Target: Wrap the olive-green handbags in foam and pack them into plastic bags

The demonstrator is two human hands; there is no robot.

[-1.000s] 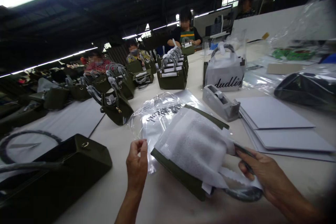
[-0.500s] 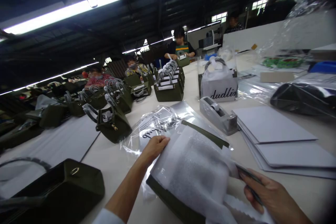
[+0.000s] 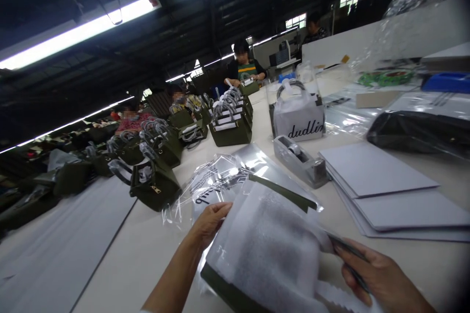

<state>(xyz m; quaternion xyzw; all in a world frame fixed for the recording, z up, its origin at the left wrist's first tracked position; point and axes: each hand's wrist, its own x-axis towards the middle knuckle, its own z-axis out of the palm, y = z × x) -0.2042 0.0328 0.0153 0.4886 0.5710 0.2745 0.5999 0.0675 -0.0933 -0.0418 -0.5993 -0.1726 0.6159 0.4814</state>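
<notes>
A dark green handbag lies on its side on the white table, wrapped in white foam sheet. My left hand grips the far edge of the foam and the clear plastic bag that lies there, fingers curled. My right hand is closed around the bag's dark handle at the near right.
A grey tape dispenser and a stack of grey cardboard sheets lie to the right. A white dust-bagged handbag stands behind them. Several green handbags line the table's left and far side, where people work.
My left hand moved from holding the plastic bag's near edge up to the foam's far edge. The view has swung right, and the green handbag at the near left has left the frame.
</notes>
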